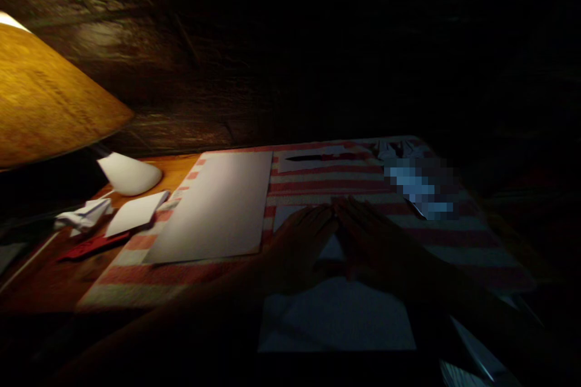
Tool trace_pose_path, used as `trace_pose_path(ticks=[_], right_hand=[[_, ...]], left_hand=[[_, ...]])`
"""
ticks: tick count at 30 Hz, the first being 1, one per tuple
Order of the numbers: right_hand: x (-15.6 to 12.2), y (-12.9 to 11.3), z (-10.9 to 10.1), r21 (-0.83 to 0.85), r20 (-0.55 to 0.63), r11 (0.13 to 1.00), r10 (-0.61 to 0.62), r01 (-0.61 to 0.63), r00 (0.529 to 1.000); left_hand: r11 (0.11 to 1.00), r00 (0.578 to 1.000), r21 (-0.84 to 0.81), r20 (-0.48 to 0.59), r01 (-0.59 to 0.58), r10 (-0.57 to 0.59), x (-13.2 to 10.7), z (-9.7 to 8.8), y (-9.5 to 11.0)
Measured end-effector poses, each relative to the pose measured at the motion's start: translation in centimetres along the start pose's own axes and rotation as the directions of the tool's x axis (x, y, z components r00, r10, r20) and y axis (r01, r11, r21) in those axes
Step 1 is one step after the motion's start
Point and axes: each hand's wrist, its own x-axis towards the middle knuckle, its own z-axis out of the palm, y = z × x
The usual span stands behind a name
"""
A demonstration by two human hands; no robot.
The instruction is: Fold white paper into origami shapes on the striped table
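Left hand (302, 242) and right hand (379, 245) flat, fingers spread, fingertips meeting, both pressing down on white paper (338, 314) at near edge of striped cloth (327, 184); we see blank sheet (213, 205) just left; red card (91, 246) markings too dim to read.

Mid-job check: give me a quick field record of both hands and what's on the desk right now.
left hand: flat, fingers out, on the white paper
right hand: flat on the same paper, fingertips meeting the left's or nearly so
surface: striped cloth
beside: blank sheet left of the hands
far left: lampshade, folded paper
light: very dim
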Motion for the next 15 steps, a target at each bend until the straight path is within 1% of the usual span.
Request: trace_pose_path(ticks=[2, 4, 9, 15], right_hand=[[0.0, -0.1, 1.1, -0.056, 0.008, 0.998, 0.004, -0.004, 1.000], [-0.2, -0.1, 1.6, -0.086, 0.020, 0.996, 0.001, 0.001, 1.000], [-0.3, -0.2, 1.2, -0.080, 0.051, 0.997, 0.011, -0.007, 0.999], [0.0, -0.4, 1.3, -0.104, 0.036, 0.994, 0.027, -0.023, 0.999]], left_hand=[[1.000, 1.000, 0.019, 0.012, -0.005, 0.005, -0.1, 0.0, 0.0], [1.000, 1.000, 0.028, 0.015, 0.002, -0.002, -0.3, 0.0, -0.1], [0.999, 0.999, 0.042, 0.033, 0.013, -0.014, -0.5, 0.0, -0.3], [0.997, 0.997, 0.076, 0.073, 0.016, -0.022, -1.1, -0.4, -1.1]])
